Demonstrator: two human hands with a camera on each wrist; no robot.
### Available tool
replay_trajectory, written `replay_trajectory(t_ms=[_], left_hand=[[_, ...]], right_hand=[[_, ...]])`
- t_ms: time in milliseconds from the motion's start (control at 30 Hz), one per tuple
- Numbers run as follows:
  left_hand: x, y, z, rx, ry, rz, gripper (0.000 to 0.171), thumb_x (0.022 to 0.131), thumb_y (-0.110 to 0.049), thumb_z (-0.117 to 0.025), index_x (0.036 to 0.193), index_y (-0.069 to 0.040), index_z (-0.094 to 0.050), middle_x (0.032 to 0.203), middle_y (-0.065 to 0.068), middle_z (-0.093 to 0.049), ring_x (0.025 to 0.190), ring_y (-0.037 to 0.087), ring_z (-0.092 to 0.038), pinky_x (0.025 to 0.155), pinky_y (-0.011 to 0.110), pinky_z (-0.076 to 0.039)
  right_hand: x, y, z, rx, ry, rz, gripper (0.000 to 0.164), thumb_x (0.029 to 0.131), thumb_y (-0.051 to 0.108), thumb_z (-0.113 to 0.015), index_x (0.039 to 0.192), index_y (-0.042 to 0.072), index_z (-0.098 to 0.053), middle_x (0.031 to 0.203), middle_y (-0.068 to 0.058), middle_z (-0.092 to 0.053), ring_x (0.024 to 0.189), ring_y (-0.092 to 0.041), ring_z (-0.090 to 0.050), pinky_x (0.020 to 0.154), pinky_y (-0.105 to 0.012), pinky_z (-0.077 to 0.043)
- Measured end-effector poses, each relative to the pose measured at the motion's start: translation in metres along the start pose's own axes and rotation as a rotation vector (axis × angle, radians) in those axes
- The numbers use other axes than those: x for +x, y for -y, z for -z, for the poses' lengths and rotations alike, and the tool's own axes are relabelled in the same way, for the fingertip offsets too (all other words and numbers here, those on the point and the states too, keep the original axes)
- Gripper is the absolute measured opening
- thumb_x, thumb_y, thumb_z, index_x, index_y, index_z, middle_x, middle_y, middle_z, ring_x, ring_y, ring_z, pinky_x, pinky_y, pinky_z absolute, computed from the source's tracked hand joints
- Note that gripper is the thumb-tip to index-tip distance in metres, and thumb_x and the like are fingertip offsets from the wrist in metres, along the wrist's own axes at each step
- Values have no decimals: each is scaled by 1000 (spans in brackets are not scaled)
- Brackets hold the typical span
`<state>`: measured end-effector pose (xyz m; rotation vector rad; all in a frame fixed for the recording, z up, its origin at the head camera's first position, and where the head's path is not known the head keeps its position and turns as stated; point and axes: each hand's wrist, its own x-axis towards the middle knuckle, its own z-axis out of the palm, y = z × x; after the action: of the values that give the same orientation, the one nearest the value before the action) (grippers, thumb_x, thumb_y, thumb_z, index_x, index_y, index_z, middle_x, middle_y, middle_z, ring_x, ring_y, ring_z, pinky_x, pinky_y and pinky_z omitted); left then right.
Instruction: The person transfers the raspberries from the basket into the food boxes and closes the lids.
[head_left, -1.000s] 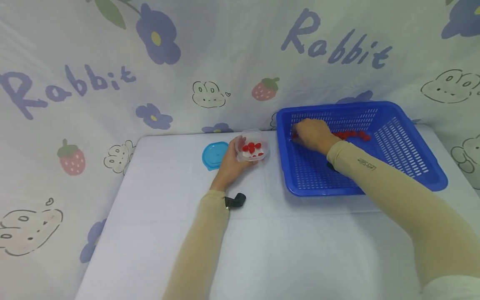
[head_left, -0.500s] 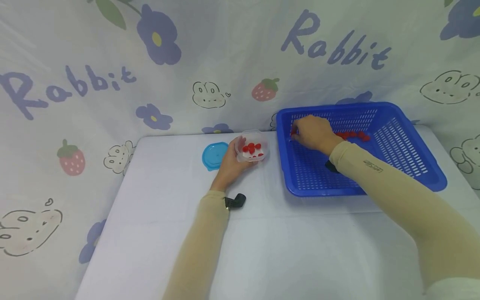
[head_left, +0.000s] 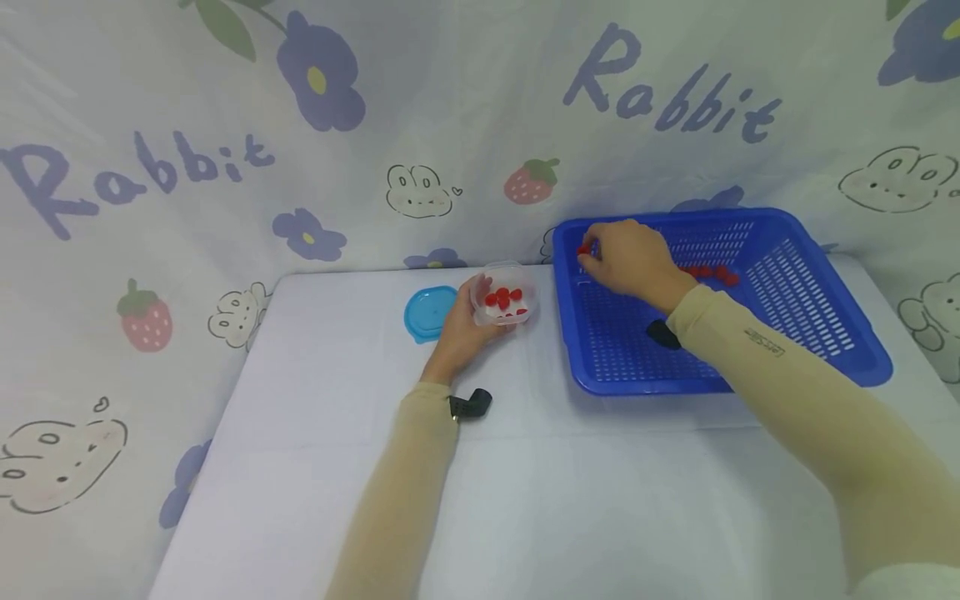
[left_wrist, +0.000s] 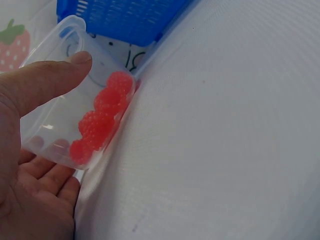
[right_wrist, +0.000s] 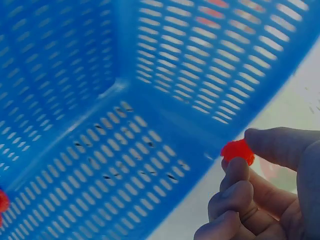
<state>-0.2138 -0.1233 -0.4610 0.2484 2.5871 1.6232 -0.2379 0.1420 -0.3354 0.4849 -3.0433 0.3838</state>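
My left hand [head_left: 459, 335] holds a small clear plastic container [left_wrist: 62, 117] on the white table, thumb along one side and fingers around the other. Several red raspberries [left_wrist: 102, 115] lie on its bottom. To the right, my right hand [head_left: 633, 260] is over the left back corner of a blue plastic basket [head_left: 615, 388]. It pinches one raspberry [right_wrist: 238, 152] between thumb and index finger, up near the basket's rim. More raspberries [head_left: 705, 272] lie along the back of the basket floor, partly hidden behind the right hand in the head view.
A light blue lid [head_left: 429, 313] lies flat on the table [head_left: 322, 375], just left of the left hand. Behind the table hangs a curtain [head_left: 465, 100] printed with rabbits, flowers and strawberries. The basket's left wall stands between the container and the basket's inside.
My right hand has risen from the basket's left back corner toward the rim, bringing the pinched raspberry into clear view. The left hand and the container have stayed in place.
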Motion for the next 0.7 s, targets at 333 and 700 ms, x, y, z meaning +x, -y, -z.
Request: replay_trajectory(t_ms=[333,700], left_hand=[[-2,-1,-2,-5,-1,-9,91,71,-33,-80,144,-26,-25,141,-13,-39,132,5,-29,107,40,-28],[-3,-4,0,1,-5,1,90,71,-32,-80,143,-27,-25,141,-14,-39,132,6,-29,107,42,-28]], right_hand=[[-4,7,4,56,-34,-16,32,88,37,-58,107,12,-65,80,-3,-66,64,-20,-60,48,-35,-47],[-5,25,2,83,-58,28,32,88,36,-59,107,11,-65,74,-2,-65,57,-18,-56,44,-30,-45]])
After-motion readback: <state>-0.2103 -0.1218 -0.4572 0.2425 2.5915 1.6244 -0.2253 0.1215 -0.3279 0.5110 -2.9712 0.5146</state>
